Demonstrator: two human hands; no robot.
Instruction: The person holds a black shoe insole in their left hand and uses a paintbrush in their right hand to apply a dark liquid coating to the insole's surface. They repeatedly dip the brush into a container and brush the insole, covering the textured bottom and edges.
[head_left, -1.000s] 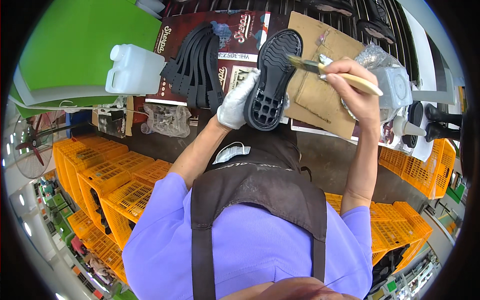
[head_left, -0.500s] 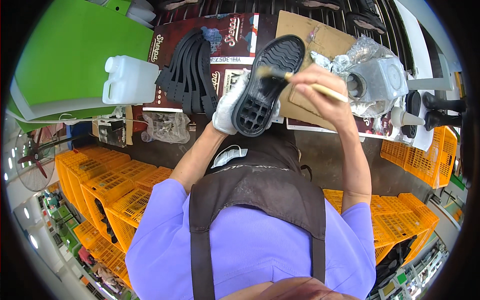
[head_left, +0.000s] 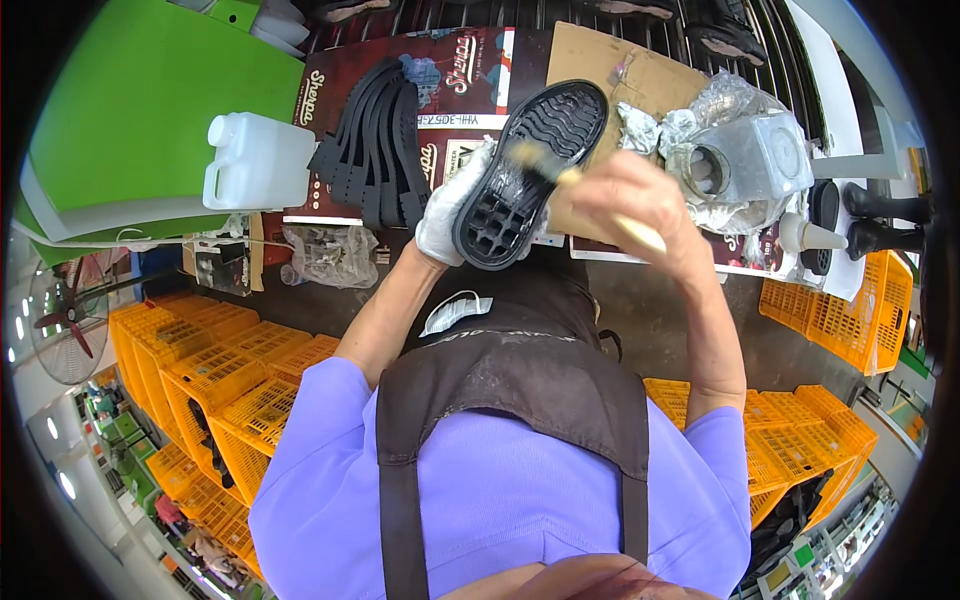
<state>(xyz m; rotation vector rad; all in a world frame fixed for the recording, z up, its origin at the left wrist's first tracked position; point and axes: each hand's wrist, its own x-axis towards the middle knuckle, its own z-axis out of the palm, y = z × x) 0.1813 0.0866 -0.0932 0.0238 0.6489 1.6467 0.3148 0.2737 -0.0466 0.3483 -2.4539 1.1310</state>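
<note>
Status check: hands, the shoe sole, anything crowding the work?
Left hand gloved, gripping black shoe sole. Right hand holding brush, bristles on sole. Foil-wrapped container close right.

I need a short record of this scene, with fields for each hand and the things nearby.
left hand: white glove, grips black shoe sole, tread side up
right hand: bare, holds brush, bristles on the sole
left of sole: row of black soles, white plastic jug
right of sole: grey tin in foil
under them: cardboard sheet
floor: orange crates
</note>
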